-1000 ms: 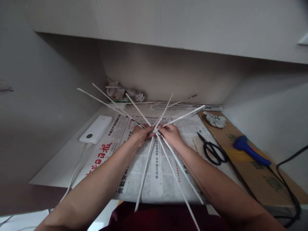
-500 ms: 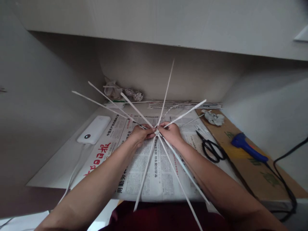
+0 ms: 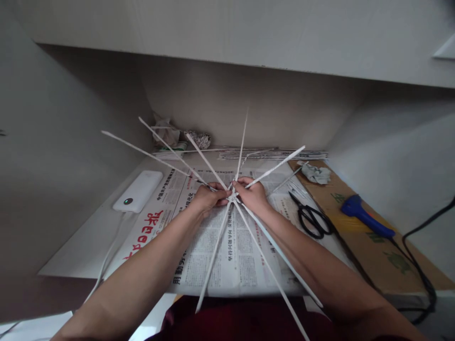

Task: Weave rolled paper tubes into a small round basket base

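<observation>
Several thin white rolled-paper sticks [image 3: 266, 260] spread out like spokes from a small woven centre [image 3: 232, 196] above the newspaper [image 3: 206, 265]. My left hand [image 3: 210, 196] is closed on the left side of this centre, thumb and fingers pinching the sticks. From the right, my right hand [image 3: 251, 193] pinches the same centre with thumb and forefinger, close to the left fingertips. One dark-speckled stick bends up behind the right hand. Fingers partly hide the crossing, so how the sticks interlace there cannot be made out.
Black scissors [image 3: 314, 220] lie right of the newspaper. A blue glue gun [image 3: 368, 218] and crumpled paper [image 3: 314, 173] rest on cardboard [image 3: 380, 263]. A white power bank [image 3: 138, 192] with a cable lies left. Spare paper sticks [image 3: 270, 154] line the back, below a wall.
The sticks have tilted and shifted slightly; the far upright one is lower, and the speckled strand behind my right hand has bent. Both hands keep their hold, with small finger movements.
</observation>
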`<state>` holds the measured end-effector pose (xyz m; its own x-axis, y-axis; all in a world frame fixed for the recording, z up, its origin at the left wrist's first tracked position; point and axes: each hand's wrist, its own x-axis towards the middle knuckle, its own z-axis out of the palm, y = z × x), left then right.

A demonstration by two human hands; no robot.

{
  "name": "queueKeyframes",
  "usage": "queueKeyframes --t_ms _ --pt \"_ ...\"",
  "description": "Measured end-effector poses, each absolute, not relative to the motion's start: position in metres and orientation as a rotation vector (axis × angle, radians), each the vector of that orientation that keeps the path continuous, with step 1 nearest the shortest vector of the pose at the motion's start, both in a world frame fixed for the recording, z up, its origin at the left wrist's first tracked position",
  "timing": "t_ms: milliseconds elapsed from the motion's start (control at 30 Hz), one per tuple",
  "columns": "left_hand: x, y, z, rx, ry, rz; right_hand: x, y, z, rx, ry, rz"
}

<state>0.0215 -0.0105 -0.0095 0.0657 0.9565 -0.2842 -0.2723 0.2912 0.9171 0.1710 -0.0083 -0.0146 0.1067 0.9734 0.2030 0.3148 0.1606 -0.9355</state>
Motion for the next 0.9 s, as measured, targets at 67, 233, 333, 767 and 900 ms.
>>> queueKeyframes --t_ms 67,233,333,767,900 --pt "0.0214 -0.0105 -0.0086 0.779 1.099 1.096 0.1715 -0.0078 -0.0136 -1.343 -1.391 0.804" --pt "0.0202 -0.0108 -0.0042 0.741 1.019 1.053 0.1752 -0.0060 -0.0109 -1.374 -1.381 0.779" --pt "0.0193 -0.0105 -0.0024 0.753 1.029 1.068 0.1773 -0.0051 -0.0123 -1.400 -1.407 0.787" --pt "0.0246 -0.0110 -0.0108 0.903 1.086 1.205 0.1729 -0.0073 -0.0177 -1.408 -1.494 0.779" --pt "0.0257 -0.0115 -0.0116 0.917 1.090 1.225 0.1749 -0.0053 -0.0205 -1.389 -1.527 0.736"
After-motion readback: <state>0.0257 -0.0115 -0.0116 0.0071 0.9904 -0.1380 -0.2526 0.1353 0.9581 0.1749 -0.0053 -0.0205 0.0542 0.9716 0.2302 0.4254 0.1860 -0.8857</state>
